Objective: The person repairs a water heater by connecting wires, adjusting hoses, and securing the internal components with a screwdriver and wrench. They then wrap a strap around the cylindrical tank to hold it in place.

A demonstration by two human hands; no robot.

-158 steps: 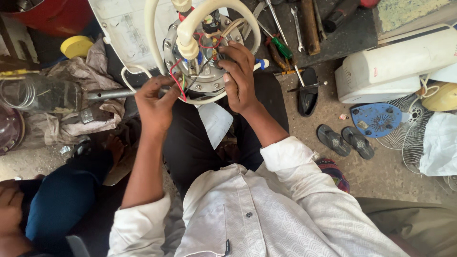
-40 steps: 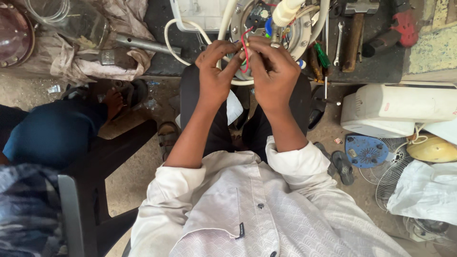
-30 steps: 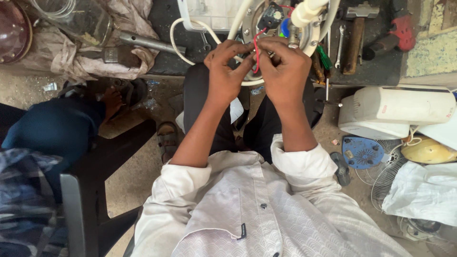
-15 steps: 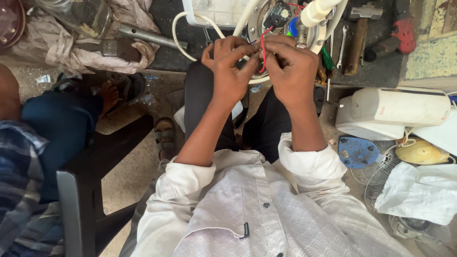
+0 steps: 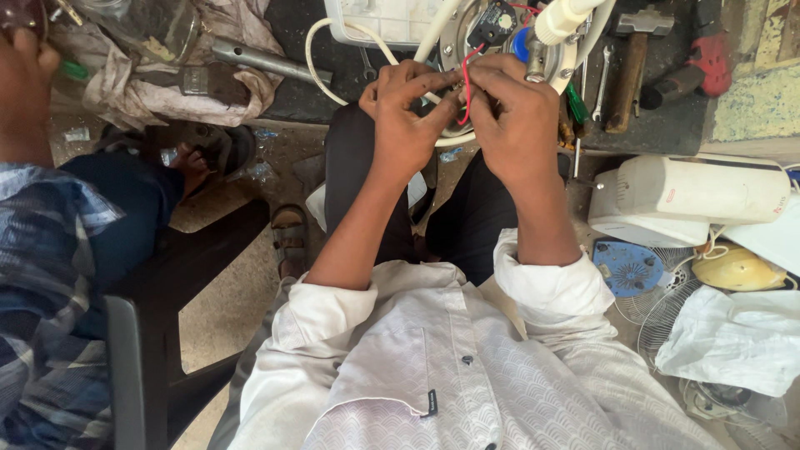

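My left hand (image 5: 408,117) and my right hand (image 5: 517,117) meet over my lap, fingertips pinched together on a thin red wire (image 5: 467,87). The wire runs up into a round white appliance body (image 5: 508,33) with a small black circuit board (image 5: 492,21) and a white pipe (image 5: 562,17) at the top of the view. A white cord (image 5: 321,62) loops from it to the left. Exactly which fingers hold the wire is hidden.
A second person in a blue checked shirt (image 5: 50,275) sits on a black plastic chair (image 5: 158,317) at left. A hammer (image 5: 629,58), spanners and a red tool (image 5: 712,54) lie on the dark mat. White appliance casing (image 5: 700,196), fan grille and cloth lie at right.
The view has shifted down and right, so the appliance sits higher in frame. My hands have stayed together on the red wire. The person at left has come further into view.
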